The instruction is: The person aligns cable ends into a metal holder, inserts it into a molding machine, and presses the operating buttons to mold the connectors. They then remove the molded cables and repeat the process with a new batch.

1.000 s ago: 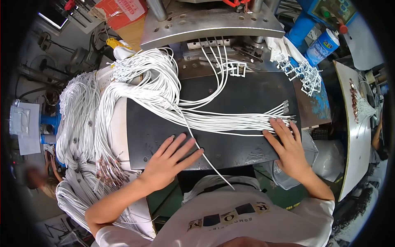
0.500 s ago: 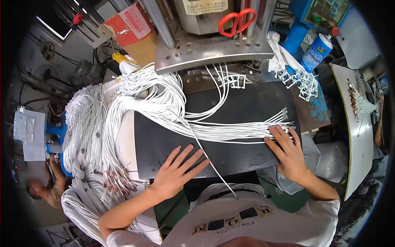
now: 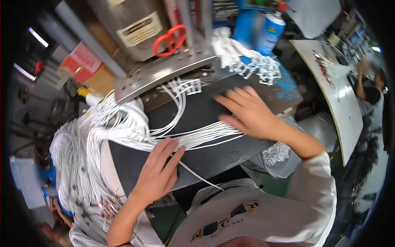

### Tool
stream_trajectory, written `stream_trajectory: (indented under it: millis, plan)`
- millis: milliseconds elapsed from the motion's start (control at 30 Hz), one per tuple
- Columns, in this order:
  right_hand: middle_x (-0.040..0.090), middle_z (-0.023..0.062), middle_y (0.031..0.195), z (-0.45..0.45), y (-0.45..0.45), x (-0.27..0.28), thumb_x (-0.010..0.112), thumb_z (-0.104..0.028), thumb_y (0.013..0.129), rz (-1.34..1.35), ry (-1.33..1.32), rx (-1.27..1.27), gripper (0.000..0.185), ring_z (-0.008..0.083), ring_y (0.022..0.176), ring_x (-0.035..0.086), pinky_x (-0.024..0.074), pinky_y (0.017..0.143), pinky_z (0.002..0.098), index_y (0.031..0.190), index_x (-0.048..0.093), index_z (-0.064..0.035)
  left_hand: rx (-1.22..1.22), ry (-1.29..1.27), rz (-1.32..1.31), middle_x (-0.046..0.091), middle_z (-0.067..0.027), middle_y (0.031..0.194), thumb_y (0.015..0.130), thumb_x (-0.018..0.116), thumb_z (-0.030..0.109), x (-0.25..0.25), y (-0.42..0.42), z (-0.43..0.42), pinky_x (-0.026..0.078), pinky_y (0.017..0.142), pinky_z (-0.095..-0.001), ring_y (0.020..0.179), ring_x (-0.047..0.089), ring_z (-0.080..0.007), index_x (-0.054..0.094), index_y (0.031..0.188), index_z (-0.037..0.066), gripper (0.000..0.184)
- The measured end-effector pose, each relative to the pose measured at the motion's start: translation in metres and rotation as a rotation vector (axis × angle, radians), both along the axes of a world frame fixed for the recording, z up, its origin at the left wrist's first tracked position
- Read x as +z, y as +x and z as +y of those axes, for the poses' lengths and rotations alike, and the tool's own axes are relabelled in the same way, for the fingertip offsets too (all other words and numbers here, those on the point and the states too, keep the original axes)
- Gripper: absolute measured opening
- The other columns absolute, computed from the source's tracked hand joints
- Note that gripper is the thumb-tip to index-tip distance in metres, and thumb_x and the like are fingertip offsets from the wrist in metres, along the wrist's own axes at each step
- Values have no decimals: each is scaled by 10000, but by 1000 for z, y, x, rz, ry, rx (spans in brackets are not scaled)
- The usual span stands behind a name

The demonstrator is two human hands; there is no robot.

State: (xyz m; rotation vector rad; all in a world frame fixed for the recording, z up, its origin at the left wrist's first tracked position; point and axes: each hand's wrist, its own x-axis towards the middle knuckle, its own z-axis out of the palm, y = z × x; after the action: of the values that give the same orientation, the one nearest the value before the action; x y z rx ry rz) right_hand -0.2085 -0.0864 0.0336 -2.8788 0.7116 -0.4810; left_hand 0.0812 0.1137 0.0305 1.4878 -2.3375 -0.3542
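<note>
One cable (image 3: 201,178) crosses the black board's (image 3: 216,159) near edge. The left hand (image 3: 157,175), unclenched, meets the white bundle (image 3: 201,138) mid-board; the right hand (image 3: 252,114), loosely spread, has left the right edge for the bundle's right part, contact unclear. Few strands (image 3: 181,110) reach under the far-edge press (image 3: 164,75); work seems barely begun.

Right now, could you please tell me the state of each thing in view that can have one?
Left hand: open, fingers parted, at the white cables.
Right hand: open, fingers spread.
White cables: laid across the black board, ends hidden at the right hand.
Single white cable: loose, trailing past the board's near edge.
Scissors: blades unseen, open or shut unclear.
Spray can: standing.
</note>
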Motion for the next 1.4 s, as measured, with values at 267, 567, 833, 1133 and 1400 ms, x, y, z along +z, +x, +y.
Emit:
stream_trajectory:
  millis: [267, 567, 833, 1133, 1400]
  plan:
    - [694, 69, 900, -92, 87, -70, 748, -276, 845, -203, -322, -20, 182, 271, 979, 682, 485, 850, 412, 854, 726, -95, 68, 191, -63, 690, -190, 952, 858, 821, 179, 12, -41, -100, 522, 791, -465, 924, 681, -397, 679, 1017, -5, 281]
    - [609, 106, 945, -50, 56, -68, 716, -143, 828, -280, -199, 18, 110, 311, 929, 665, 539, 819, 441, 849, 646, -61, -106, 410, 122, 699, -203, 860, 889, 774, 177, 0, -21, -135, 511, 727, -449, 821, 685, -407, 678, 960, 1, 213]
    - [660, 152, 854, -58, 32, -19, 676, -85, 932, -729, 263, -176, 79, 329, 738, 645, 509, 666, 398, 926, 686, -7, 27, 589, 424, 703, -131, 854, 903, 733, 73, -3, -8, -134, 522, 736, -337, 763, 648, -200, 716, 998, -41, 150]
    - [642, 124, 861, -86, 14, -21, 751, -127, 903, -620, -300, -463, 219, 300, 763, 622, 504, 704, 413, 1080, 743, 3, -88, 644, 466, 655, -34, 852, 991, 728, 204, -2, -27, -129, 486, 705, -281, 776, 593, -96, 664, 1082, 18, 217]
    - [736, 32, 855, -73, 24, -28, 715, -146, 989, -609, 595, -238, 167, 104, 685, 613, 496, 651, 276, 1069, 763, -7, -400, 1291, 1287, 574, 49, 864, 1089, 594, 210, -18, -100, -122, 356, 588, -201, 676, 443, -27, 630, 1152, 60, 167]
